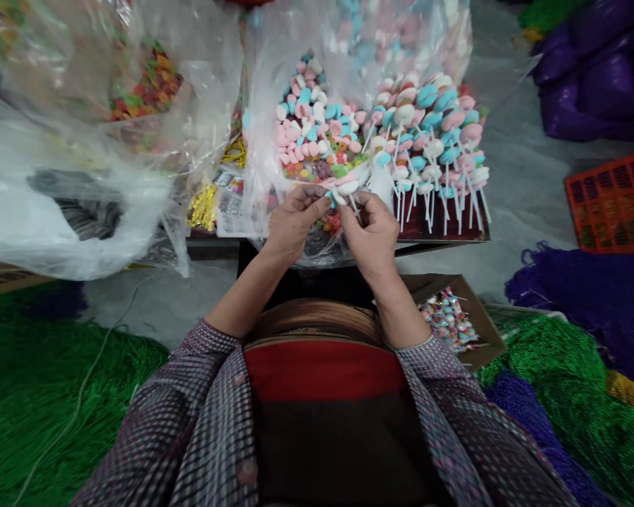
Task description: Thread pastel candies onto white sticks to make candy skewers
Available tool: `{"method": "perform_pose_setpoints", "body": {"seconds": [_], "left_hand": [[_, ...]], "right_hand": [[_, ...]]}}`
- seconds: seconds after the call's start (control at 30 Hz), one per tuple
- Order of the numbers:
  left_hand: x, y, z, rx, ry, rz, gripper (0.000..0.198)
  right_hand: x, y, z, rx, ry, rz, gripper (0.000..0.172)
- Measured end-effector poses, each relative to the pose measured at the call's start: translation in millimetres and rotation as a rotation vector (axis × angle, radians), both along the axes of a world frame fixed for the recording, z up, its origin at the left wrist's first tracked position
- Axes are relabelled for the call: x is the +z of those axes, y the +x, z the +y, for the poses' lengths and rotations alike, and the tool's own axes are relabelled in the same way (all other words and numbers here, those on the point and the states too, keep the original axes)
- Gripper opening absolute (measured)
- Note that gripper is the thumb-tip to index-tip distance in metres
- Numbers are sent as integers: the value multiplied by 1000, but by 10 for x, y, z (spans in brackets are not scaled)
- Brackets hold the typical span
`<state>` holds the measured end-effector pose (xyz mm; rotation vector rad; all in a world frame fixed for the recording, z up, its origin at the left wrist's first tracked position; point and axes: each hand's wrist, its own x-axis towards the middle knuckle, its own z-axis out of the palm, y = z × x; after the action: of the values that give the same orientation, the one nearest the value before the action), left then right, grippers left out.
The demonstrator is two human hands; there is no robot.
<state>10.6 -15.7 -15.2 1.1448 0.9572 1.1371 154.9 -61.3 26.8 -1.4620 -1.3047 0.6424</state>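
Over the front edge of the table, my left hand and my right hand meet with fingers pinched together. Between them is a marshmallow skewer with white, pink and blue pieces and a thin white stick. My left fingertips close on its blue part, while my right thumb and fingers grip it near the stick. Part of it is hidden by my fingers. Just beyond lie loose marshmallows and gummy candies in an open clear plastic bag.
Many finished marshmallow skewers are heaped on the right of the table. Gold twist ties lie at left, near a bag of gummies. A cardboard box of wrapped candies stands low right. An orange crate is farther right.
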Motion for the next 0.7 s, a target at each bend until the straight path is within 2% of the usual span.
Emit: {"method": "perform_pose_setpoints", "body": {"seconds": [0.13, 0.37, 0.5, 0.57, 0.7], "left_hand": [[23, 54, -39, -3, -23, 25, 37], [54, 100, -62, -21, -38, -82, 31], [26, 0, 26, 46, -79, -38, 27], [13, -49, 62, 55, -67, -41, 27], [25, -70, 78, 44, -72, -45, 30]], "right_hand": [[-48, -25, 14, 4, -33, 116, 20], [-78, 3, 1, 78, -118, 209, 39], [24, 142, -234, 173, -212, 284, 44], [83, 221, -398, 239, -270, 252, 44], [121, 294, -635, 276, -295, 134, 40]]}}
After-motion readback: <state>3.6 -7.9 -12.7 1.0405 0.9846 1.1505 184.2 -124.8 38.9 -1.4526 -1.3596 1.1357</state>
